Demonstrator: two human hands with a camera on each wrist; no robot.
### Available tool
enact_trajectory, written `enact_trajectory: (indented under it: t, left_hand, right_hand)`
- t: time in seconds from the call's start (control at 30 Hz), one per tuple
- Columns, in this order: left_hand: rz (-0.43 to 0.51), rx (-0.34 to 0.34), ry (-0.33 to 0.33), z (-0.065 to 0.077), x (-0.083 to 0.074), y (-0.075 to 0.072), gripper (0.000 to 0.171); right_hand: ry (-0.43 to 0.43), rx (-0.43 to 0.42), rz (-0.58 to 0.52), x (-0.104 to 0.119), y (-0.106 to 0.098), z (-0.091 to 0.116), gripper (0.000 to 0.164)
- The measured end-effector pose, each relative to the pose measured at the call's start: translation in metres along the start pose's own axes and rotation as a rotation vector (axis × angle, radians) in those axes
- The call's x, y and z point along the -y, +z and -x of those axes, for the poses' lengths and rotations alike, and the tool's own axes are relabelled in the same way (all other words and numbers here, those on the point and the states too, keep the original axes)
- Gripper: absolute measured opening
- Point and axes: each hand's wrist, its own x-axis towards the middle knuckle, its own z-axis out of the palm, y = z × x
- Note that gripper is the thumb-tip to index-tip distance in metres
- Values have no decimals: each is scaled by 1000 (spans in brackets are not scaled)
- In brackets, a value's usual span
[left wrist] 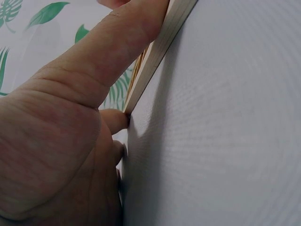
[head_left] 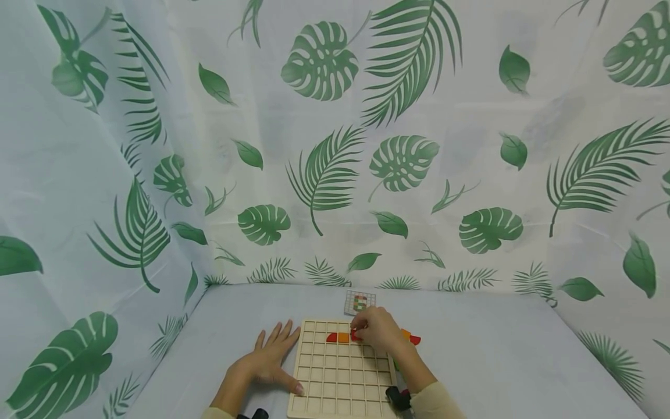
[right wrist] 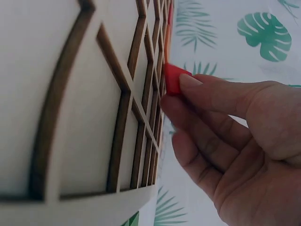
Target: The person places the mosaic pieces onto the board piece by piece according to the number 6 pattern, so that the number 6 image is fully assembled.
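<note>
A pale wooden grid board lies on the table before me. My left hand is spread at its left side, the thumb on the board's edge and the other fingers stretched out along the table. Over the upper part of the grid, my right hand pinches a small red piece between thumb and fingertips, right at the cells. In the same row, to the left of the pinched piece, sit a red rounded piece and an orange square piece.
Just behind the board lies a card with a printed grid and coloured pattern. Past the right hand, partly covered by it, are an orange piece, a red piece and a green piece. A leaf-printed curtain borders the table.
</note>
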Motion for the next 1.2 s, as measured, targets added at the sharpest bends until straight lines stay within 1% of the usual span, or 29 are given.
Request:
enact_trajectory:
  t: [0.17,0.37,0.43,0.63,0.87,1.0,1.13,1.2]
  left_hand:
    - [-3,-4,0,-1,1,1,141]
    - [-7,-1,-4,-1,0,1,141]
    - [-6,1,-7,-1,-1,1,141]
    - [-11,-3,-13,0,-2,1,140]
    - [-13,1,-7,0,-2,1,140]
    - [-17,4,-9,0,-3,0,140]
    - [-19,0,-14,1,-3,0,139]
    - [-13,-3,-12,1,-2,0,139]
  right_hand:
    - [10,15,26,1,2,0,9]
    - [7,61,35,5,1,3,7]
    - [-8,79,39,6,1,3,7]
    - [-67,112,111,8,0,4,5]
    - [-63,97,175,7,1,6,5]
    - [-74,85,155,4,-1,7,8]
    - [-74,82,93,3,-10,10,13]
    - [-57,88,71,4,-17,13,16]
